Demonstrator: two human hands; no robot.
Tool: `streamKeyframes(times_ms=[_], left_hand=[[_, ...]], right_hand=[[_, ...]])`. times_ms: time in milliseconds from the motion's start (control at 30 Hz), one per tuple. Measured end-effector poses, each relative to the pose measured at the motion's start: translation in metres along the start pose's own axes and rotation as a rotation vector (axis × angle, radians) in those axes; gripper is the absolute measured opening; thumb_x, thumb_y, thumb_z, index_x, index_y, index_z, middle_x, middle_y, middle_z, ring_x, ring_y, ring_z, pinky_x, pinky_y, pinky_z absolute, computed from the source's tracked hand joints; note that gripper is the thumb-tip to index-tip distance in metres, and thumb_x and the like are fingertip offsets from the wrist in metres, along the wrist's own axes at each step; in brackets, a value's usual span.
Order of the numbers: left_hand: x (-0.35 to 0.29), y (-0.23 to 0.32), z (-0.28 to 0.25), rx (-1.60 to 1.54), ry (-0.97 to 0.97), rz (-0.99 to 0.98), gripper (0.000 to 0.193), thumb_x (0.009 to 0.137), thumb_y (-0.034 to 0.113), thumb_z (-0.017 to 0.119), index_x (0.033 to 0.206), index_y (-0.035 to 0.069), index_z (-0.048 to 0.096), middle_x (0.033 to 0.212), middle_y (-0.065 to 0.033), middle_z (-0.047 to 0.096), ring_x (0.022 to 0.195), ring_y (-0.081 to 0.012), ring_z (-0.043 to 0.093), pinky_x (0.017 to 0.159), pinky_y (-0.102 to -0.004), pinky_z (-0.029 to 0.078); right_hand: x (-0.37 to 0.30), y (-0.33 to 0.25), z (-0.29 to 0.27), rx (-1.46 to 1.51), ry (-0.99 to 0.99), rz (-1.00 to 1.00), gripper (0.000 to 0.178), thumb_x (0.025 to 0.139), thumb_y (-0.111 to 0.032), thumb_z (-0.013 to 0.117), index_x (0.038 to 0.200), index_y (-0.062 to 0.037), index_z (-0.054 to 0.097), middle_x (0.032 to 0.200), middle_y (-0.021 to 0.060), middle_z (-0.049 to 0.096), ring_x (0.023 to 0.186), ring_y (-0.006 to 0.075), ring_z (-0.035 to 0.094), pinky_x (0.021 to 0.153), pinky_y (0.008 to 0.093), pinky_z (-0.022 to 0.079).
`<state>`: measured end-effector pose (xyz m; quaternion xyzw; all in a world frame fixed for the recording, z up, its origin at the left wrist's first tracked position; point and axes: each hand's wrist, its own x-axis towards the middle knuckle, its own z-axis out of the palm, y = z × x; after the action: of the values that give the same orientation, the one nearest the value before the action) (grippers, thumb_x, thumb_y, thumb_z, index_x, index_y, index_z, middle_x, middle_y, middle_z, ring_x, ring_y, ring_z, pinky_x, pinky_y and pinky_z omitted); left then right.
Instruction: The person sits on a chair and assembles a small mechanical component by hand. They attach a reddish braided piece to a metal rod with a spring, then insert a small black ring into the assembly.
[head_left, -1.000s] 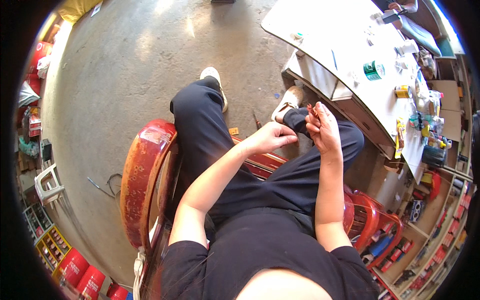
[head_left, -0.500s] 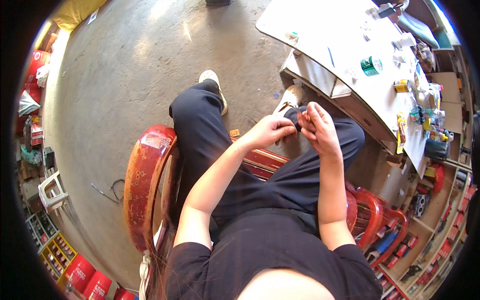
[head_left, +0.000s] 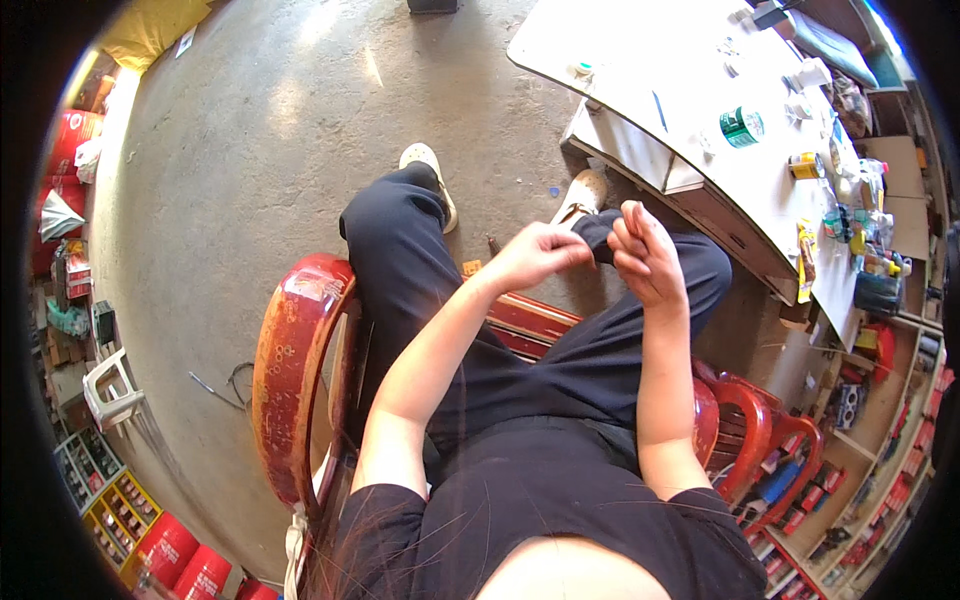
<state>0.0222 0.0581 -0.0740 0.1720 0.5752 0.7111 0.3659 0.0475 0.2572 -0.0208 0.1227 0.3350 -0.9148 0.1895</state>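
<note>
Above my lap, between the knees, my two hands work close together with a small gap between them. My left hand [head_left: 541, 257] is closed, thumb and fingers pinched, its tips pointing at the other hand. My right hand [head_left: 650, 258] is raised, palm turned inward, with its fingers curled and pressed together against the thumb. Whatever either hand holds, if anything, is too small or hidden to make out. Behind the hands are the dark trousers [head_left: 400, 245] and a light clog [head_left: 582, 194].
I sit in a worn red wooden chair [head_left: 290, 390]. To the right stands a white table [head_left: 620, 50] with a green-and-white tub [head_left: 741, 127], a yellow can [head_left: 805, 166] and bottles. Shelves [head_left: 870, 430] line the right rim; a white stool [head_left: 112, 388] and red drums [head_left: 170, 548] are at left.
My right hand has turned slightly, its fingers curling closer together, and a reddish patch seen at its fingers no longer shows. My left hand has shifted a little, its fingers bent further down.
</note>
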Motion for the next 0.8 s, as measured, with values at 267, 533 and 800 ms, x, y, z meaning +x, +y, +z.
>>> streamKeyframes(times_ms=[267,533,800], left_hand=[[0.003,0.007,-0.010,0.055,0.070,0.056,0.017,0.091,0.017,0.063,0.088,0.002,0.069,0.078,-0.0012,0.066,0.073,-0.0072,0.055,0.070,-0.0245,0.045],[0.000,0.009,-0.010,-0.201,0.131,-0.054,0.018,0.094,0.021,0.061,0.092,0.005,0.069,0.076,0.0082,0.057,0.067,0.0000,0.043,0.061,-0.0175,0.036],[0.014,-0.008,-0.007,0.065,0.043,-0.027,0.021,0.095,0.018,0.059,0.094,-0.001,0.067,0.084,0.0010,0.064,0.082,-0.0066,0.054,0.079,-0.0238,0.044]], right_hand=[[0.000,0.014,0.009,-1.434,0.520,-0.333,0.025,0.095,-0.019,0.057,0.084,0.0028,0.050,0.066,0.0190,0.056,0.061,0.0297,0.058,0.058,0.0417,0.047],[-0.014,-0.008,0.009,-0.432,0.125,0.085,0.016,0.099,-0.021,0.054,0.089,-0.0088,0.051,0.074,-0.0030,0.051,0.050,-0.0004,0.031,0.039,0.0159,0.027],[-0.003,0.011,0.012,-1.779,0.386,-0.248,0.022,0.094,-0.019,0.056,0.088,0.0014,0.050,0.076,0.0248,0.061,0.072,0.0430,0.061,0.060,0.0453,0.047]])
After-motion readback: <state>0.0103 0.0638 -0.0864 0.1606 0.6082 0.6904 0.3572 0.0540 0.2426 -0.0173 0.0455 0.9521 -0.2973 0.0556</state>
